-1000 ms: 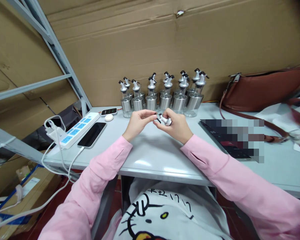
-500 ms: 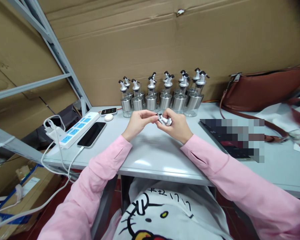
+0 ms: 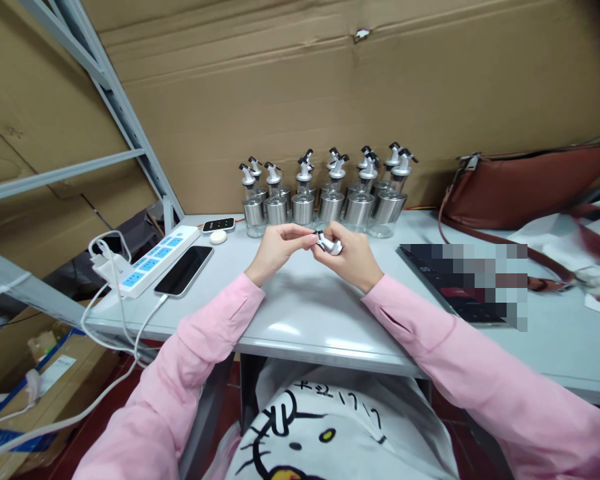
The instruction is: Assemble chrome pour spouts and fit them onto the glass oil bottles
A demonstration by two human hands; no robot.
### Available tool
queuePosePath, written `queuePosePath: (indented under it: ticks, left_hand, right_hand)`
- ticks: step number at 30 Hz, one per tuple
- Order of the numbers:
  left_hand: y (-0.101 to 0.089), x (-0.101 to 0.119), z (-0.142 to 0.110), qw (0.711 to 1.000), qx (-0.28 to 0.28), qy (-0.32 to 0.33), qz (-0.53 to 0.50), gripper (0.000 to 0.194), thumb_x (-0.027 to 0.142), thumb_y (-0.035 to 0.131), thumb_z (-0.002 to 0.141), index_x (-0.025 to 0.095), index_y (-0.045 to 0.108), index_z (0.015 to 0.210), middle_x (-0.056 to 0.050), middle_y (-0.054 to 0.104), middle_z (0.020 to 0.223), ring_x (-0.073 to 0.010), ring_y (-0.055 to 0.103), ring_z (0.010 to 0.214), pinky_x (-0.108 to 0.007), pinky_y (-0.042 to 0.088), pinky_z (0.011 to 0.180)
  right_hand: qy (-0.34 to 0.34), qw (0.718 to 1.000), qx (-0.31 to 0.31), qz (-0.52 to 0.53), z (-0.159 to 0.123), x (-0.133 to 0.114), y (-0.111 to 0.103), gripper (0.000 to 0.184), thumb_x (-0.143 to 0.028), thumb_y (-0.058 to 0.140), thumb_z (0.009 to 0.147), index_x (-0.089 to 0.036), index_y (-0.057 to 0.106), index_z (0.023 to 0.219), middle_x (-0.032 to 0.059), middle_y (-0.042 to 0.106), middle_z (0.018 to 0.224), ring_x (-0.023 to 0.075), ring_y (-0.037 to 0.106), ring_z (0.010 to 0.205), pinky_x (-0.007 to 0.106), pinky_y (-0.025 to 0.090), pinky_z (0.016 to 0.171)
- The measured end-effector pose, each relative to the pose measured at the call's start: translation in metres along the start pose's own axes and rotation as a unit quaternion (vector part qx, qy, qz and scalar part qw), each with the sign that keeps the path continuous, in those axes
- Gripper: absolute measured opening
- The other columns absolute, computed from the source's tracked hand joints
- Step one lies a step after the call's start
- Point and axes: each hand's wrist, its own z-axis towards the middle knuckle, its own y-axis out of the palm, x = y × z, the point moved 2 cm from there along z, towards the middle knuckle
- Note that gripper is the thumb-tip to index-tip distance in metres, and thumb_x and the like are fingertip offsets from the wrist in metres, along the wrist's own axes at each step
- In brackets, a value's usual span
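Note:
My right hand is closed around a silver-and-black bottle pourer, with its spout pointing left. At the spout's dark tip, the thumb and fingertips of my left hand are pinched together. The fingers hide part of the pourer, and the contact at the tip is small in view. Just behind my hands stand several glass oil bottles with steel sleeves, each topped by a similar pourer with a black flap.
On the left of the table are a white power strip, a charging phone, a small device and a round white object. A partly blurred dark tablet-like item and a brown bag lie right.
Both hands stay together at the pourer in nearly the same place. The pourer is turned slightly in my right hand, and the whole view has shifted a little.

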Motion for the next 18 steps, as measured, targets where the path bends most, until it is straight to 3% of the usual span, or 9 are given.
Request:
queuePosePath:
  ticks: [10, 15, 18]
  left_hand:
    - [0.0012, -0.0037, 0.0003, 0.998, -0.024, 0.011, -0.055, 0.032, 0.029, 0.081, 0.055, 0.012, 0.064, 0.077, -0.001, 0.066, 0.072, -0.0112, 0.061, 0.07, -0.026, 0.046, 0.071]
    - [0.0004, -0.0017, -0.0012, 0.999, -0.02, 0.017, -0.031, 0.03, 0.03, 0.08, 0.057, 0.012, 0.065, 0.075, -0.002, 0.067, 0.073, -0.0113, 0.061, 0.07, -0.024, 0.046, 0.067]
    - [0.0004, 0.0001, -0.0017, 0.999, -0.014, 0.021, -0.026, 0.031, 0.032, 0.081, 0.055, 0.012, 0.064, 0.072, -0.002, 0.067, 0.07, -0.0114, 0.061, 0.067, -0.024, 0.046, 0.065]
  right_hand:
    - [-0.053, 0.998, -0.032, -0.033, 0.001, 0.002, -0.0033, 0.03, -0.038, 0.055, 0.075, -0.021, 0.033, 0.063, -0.0063, 0.037, 0.052, 0.008, 0.034, 0.046, 0.021, 0.027, 0.048]
    - [-0.064, 0.995, -0.049, -0.052, -0.0004, 0.0029, -0.0032, 0.035, -0.043, 0.061, 0.072, -0.022, 0.033, 0.066, -0.0062, 0.041, 0.053, 0.0088, 0.038, 0.045, 0.021, 0.03, 0.048]
    - [-0.043, 0.996, -0.053, -0.054, -0.0013, 0.0039, -0.0034, 0.033, -0.045, 0.062, 0.072, -0.022, 0.039, 0.077, -0.0044, 0.051, 0.059, 0.0104, 0.045, 0.045, 0.021, 0.034, 0.049]
